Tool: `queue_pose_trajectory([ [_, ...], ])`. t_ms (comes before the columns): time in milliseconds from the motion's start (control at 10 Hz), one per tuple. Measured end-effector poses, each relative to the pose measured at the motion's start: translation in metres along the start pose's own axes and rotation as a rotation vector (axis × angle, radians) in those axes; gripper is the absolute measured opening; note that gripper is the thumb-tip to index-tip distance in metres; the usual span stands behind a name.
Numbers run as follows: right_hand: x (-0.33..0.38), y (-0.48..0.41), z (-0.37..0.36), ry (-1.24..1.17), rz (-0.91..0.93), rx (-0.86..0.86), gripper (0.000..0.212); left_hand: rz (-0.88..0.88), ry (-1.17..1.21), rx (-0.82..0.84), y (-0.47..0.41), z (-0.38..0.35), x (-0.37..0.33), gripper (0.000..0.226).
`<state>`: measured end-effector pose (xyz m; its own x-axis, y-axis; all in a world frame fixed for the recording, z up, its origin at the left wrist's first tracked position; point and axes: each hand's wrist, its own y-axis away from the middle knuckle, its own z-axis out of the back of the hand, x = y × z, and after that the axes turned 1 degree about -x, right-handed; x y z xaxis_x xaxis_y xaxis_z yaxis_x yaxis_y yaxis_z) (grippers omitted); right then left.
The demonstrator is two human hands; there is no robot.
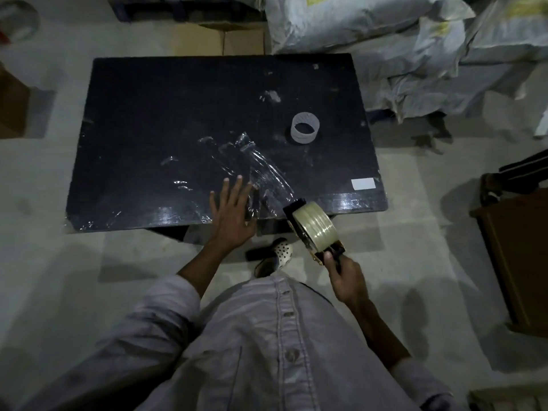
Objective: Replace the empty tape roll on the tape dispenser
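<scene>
My right hand (pixel 347 277) grips the handle of a tape dispenser (pixel 311 229) that carries a full clear tape roll (pixel 315 226), held just off the near edge of the black table (pixel 148 114). A strip of clear tape (pixel 267 179) runs from the dispenser head across the tabletop. My left hand (pixel 231 212) lies flat with fingers spread on the near edge of the table, beside that strip. An empty white tape core (pixel 305 128) stands upright on the table's right part.
Crumpled bits of clear tape (pixel 234 143) stick to the tabletop, and a white label (pixel 363 183) sits near its right corner. White sacks (pixel 415 40) pile up behind, cardboard boxes (pixel 219 40) at the back, a wooden cabinet (pixel 516 256) to the right. My shoe (pixel 275 256) is below the table.
</scene>
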<state>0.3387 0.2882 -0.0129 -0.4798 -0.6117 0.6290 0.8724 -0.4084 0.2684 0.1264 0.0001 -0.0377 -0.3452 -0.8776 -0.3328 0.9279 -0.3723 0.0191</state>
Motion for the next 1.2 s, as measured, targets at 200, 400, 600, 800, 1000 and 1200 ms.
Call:
queue_pose_trajectory([
  [200,0.065,-0.053,-0.002,0.134,0.121,-0.014,0.088,0.061,0.012,-0.089,-0.005,0.023,0.009,0.106],
  [400,0.125,-0.097,-0.008,0.227,0.117,-0.033,0.096,0.156,-0.011,-0.094,-0.01,0.035,0.03,0.107],
  [600,0.165,-0.127,-0.024,0.217,0.109,-0.076,0.09,0.238,0.029,-0.154,-0.015,0.044,0.036,0.099],
  [800,0.174,-0.163,-0.044,0.284,0.131,-0.041,0.091,0.265,0.06,-0.153,-0.032,0.052,0.03,0.097],
  [1000,0.159,-0.178,-0.07,0.299,0.109,0.035,0.088,0.296,0.082,-0.123,-0.028,0.033,0.041,0.095],
  [1200,0.145,-0.187,-0.078,0.248,0.21,0.052,0.099,0.308,0.057,-0.132,-0.021,0.017,0.043,0.096],
])
